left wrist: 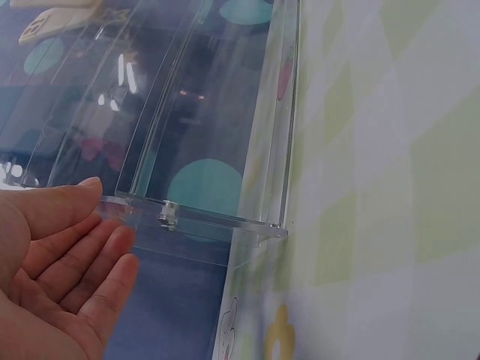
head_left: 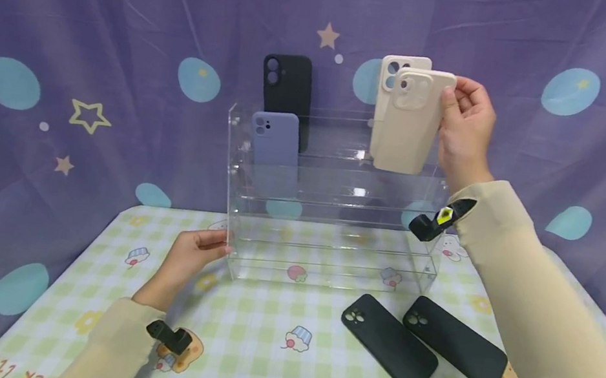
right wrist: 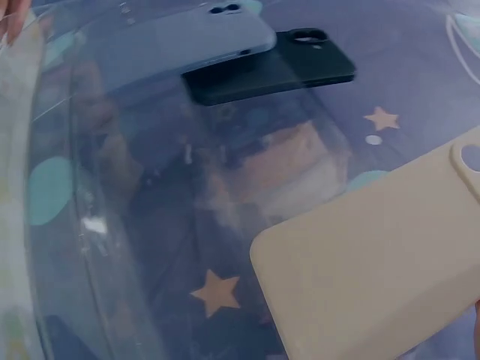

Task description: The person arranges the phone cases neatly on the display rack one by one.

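My right hand (head_left: 467,132) pinches a beige phone case (head_left: 414,124) by its upper right edge, between thumb and fingers. The case is upright, overlapping a second cream phone case (head_left: 390,65) behind it at the rack's upper right. In the right wrist view the held beige case (right wrist: 375,255) fills the lower right. My left hand (head_left: 193,257) grips the left side panel of the clear acrylic display rack (head_left: 330,245) low down, its thumb and fingers on either side of the panel edge (left wrist: 225,217).
A black phone case (head_left: 289,86) stands at the rack's upper left, with a lavender phone case (head_left: 276,139) one tier lower in front. Two black phone cases, one left (head_left: 388,342) and one right (head_left: 456,342), lie on the checked tablecloth (head_left: 232,348). Behind hangs a purple curtain (head_left: 130,6).
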A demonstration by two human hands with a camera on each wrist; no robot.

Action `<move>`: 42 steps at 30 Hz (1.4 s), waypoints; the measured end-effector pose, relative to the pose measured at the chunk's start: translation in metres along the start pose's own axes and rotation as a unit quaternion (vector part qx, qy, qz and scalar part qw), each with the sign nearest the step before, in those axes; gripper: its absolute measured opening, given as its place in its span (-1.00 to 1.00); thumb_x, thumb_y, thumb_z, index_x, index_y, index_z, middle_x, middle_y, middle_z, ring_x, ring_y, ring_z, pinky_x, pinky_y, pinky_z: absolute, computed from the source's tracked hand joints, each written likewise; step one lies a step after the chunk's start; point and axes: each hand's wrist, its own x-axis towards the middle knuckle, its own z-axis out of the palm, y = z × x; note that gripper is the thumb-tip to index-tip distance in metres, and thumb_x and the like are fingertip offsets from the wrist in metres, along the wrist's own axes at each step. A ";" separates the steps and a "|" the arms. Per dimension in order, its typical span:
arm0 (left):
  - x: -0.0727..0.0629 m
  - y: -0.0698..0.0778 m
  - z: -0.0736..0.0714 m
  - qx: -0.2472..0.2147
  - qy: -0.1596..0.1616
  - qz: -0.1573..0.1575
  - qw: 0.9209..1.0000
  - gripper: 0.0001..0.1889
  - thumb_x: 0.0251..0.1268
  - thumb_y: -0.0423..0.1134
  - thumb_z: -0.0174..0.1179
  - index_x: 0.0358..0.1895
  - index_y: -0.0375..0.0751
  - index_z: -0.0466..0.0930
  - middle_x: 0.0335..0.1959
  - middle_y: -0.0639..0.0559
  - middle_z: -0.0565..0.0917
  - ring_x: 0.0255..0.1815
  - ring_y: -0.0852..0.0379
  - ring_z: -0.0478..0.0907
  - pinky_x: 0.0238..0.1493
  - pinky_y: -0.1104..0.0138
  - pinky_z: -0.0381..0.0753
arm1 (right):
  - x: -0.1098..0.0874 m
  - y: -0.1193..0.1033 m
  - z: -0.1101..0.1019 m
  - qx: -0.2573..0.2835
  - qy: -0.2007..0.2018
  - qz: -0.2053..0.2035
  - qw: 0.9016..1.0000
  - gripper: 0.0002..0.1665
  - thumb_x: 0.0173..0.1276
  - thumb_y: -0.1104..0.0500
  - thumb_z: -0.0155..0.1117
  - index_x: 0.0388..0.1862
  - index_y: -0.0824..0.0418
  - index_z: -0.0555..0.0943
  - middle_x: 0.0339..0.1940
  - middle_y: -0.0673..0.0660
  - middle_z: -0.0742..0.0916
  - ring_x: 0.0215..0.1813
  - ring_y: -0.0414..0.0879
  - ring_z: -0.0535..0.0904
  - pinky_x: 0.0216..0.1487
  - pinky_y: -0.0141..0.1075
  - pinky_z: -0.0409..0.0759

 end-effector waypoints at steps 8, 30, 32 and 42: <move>0.001 -0.001 0.003 -0.016 0.000 0.010 1.000 -0.60 0.20 -0.44 0.24 0.09 -0.54 0.49 0.04 -0.42 0.55 -0.26 0.47 0.58 -0.14 0.57 0.54 | -0.007 0.013 -0.008 -0.080 -0.017 0.009 0.997 -0.89 0.32 0.44 0.11 -0.25 0.28 0.52 -0.31 0.12 0.63 -0.24 -0.11 0.54 -0.24 -0.40 0.56; 0.000 0.002 0.001 -0.006 -0.001 -0.001 1.000 -0.59 0.21 -0.39 0.25 0.11 -0.50 0.50 0.06 -0.35 0.57 -0.24 0.49 0.54 -0.12 0.59 0.52 | -0.017 0.030 -0.037 -0.107 -0.048 0.050 0.992 -0.85 0.30 0.46 0.14 -0.28 0.26 0.56 -0.44 0.06 0.63 -0.38 -0.20 0.52 -0.45 -0.48 0.50; 0.000 0.002 0.001 -0.004 0.001 -0.002 1.000 -0.59 0.21 -0.39 0.25 0.11 -0.50 0.50 0.06 -0.35 0.57 -0.25 0.50 0.54 -0.13 0.59 0.53 | -0.018 0.030 -0.039 -0.099 -0.055 0.058 0.992 -0.86 0.31 0.46 0.13 -0.27 0.26 0.56 -0.43 0.06 0.63 -0.37 -0.20 0.53 -0.43 -0.48 0.52; -0.001 0.002 0.000 -0.008 0.001 -0.004 1.000 -0.59 0.20 -0.40 0.25 0.10 -0.51 0.50 0.05 -0.36 0.57 -0.26 0.51 0.54 -0.13 0.58 0.53 | -0.021 0.026 -0.041 -0.121 -0.023 0.062 0.990 -0.86 0.20 0.42 0.30 -0.33 0.22 0.70 -0.48 0.04 0.70 -0.44 -0.22 0.59 -0.48 -0.49 0.56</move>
